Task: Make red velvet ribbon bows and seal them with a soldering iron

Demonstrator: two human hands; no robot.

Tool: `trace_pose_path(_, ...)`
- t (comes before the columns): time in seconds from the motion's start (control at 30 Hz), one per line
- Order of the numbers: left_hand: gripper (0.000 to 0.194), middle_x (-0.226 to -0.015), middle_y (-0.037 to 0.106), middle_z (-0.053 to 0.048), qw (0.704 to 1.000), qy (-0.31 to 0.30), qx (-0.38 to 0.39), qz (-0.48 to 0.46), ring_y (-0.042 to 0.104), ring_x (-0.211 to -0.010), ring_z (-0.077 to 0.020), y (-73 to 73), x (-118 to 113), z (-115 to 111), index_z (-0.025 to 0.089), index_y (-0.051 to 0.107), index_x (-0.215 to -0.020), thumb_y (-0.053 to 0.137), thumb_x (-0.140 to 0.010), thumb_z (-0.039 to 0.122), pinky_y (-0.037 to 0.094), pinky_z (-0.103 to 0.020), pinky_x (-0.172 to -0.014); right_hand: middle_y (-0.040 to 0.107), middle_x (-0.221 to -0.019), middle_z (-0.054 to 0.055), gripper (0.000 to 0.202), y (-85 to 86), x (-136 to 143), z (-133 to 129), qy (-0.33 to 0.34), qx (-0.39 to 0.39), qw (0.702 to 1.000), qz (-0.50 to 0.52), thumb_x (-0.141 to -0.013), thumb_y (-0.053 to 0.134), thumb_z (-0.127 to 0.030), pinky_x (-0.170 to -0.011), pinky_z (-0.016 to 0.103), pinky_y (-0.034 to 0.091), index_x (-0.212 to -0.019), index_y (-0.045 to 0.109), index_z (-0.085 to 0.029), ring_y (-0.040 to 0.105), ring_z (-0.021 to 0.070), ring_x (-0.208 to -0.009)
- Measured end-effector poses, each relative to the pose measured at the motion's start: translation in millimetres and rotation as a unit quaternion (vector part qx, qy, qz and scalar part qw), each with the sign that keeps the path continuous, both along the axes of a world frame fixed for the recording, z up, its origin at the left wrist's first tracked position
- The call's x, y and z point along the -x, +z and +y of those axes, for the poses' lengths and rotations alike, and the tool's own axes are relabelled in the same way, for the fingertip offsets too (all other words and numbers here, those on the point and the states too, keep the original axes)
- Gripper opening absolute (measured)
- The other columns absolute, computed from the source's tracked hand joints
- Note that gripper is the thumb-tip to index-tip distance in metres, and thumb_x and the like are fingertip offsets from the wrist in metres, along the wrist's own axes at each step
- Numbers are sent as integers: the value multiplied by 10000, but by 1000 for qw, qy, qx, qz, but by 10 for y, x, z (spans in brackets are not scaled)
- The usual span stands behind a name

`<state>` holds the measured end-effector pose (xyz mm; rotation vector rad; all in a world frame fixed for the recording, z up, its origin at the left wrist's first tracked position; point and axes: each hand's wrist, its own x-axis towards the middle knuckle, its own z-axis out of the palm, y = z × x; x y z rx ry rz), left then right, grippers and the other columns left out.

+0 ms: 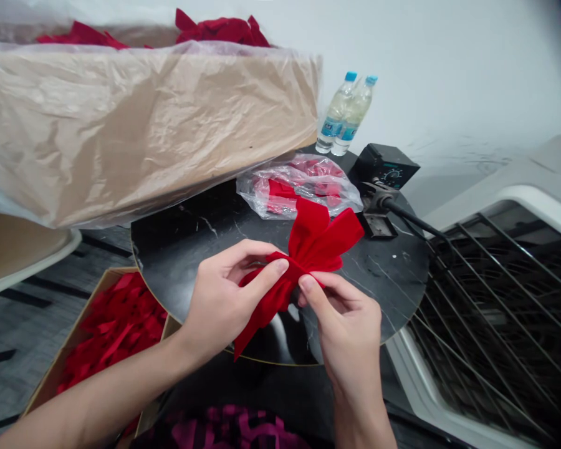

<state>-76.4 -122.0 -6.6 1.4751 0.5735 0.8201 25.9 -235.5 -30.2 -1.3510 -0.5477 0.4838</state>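
Over the front of a round black marbled table (177, 249) I hold a red ribbon bow (311, 234) between both hands. My left hand (234, 290) pinches it just left of its centre, thumb on top. On the other side, my right hand (341, 308) grips the short band at the middle between thumb and fingers. The loops fan out toward the back, and one pointed tail hangs down behind my left hand. My fingertips partly hide the bow's centre and underside.
Behind the bow lies a clear plastic bag (299, 187) with red pieces. A soldering-station-like black box (386, 165) and two bottles (341, 115) stand at the back. A plastic-lined carton (144, 125) holds red bows; a lower box (116, 318) holds red ribbons. At right is a barred white frame (425, 386).
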Motion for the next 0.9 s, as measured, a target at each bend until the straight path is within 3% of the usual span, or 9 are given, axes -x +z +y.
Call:
trace_pose_path(0.27,141,-931,767,54,978,61,-200,13,710,-815,-66,-143,23,-34,232,741,-982,722,-886,130,559,-132,-802,718,-683,-10,100,-72,22,-22,4,21,999,27,-854,798,-330,-612,165,545,-847,792,-230,652,92,-626)
trace_pose_path(0.43,142,-897,767,43,967,93,-237,18,709,-760,-68,-213,80,-31,208,721,-985,726,-877,117,559,-139,-754,719,-678,0,116,-139,25,5,19,32,999,34,-836,816,-329,-602,170,541,-831,792,-216,648,97,-621)
trace_pose_path(0.67,172,-905,781,22,947,140,-288,10,725,-739,-87,-205,237,26,197,722,-984,725,-853,84,571,-158,-743,732,-704,6,129,-17,129,141,40,37,998,-17,-856,791,-326,-602,180,556,-810,765,-208,669,111,-632)
trace_pose_path(0.77,94,-893,781,7,969,131,-210,15,732,-750,-113,-162,269,57,200,733,-965,722,-879,165,583,-188,-750,716,-676,3,144,19,179,196,34,42,998,-34,-859,782,-334,-568,188,550,-814,758,-200,657,116,-600)
trace_pose_path(0.9,119,-874,777,-20,997,74,23,15,734,-803,-145,-92,265,134,181,743,-908,774,-848,279,585,-212,-763,738,-709,16,143,25,217,227,10,56,997,-61,-845,791,-338,-559,205,554,-834,762,-198,669,136,-609)
